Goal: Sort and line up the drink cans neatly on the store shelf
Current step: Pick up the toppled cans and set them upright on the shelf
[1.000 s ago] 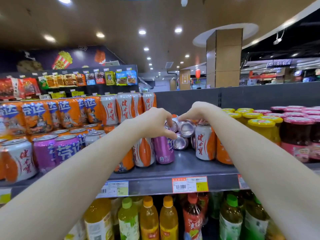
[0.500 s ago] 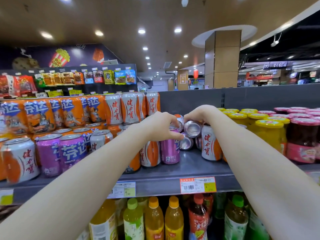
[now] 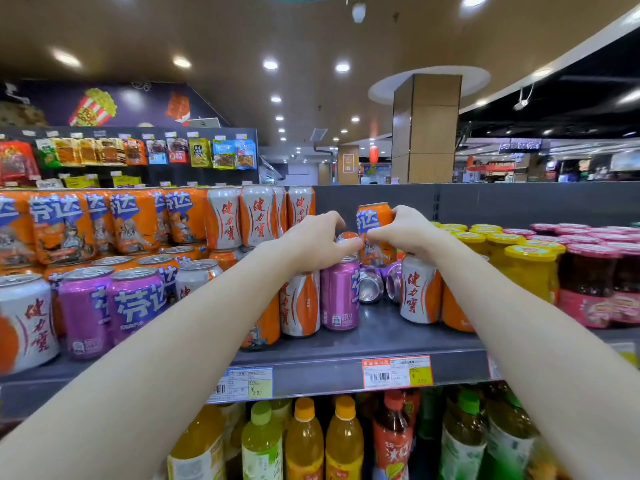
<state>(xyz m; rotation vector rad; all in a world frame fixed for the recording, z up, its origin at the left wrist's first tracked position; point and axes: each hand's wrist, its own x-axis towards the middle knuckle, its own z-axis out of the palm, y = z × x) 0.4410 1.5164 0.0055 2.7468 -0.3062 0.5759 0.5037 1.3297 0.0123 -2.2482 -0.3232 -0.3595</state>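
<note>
cans (image 3: 339, 296): glossy metal | shelf (image 3: 381, 341): matt grey metal; bottles (image 3: 304, 441): plastic

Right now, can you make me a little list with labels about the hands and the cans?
place: shelf in a store
right hand: grips orange can, held above the others
left hand: curled beside it; what it holds is unclear
standing below: purple can, white can
lying down: two cans, ends toward the camera
far right: jars
underneath: bottles
</note>
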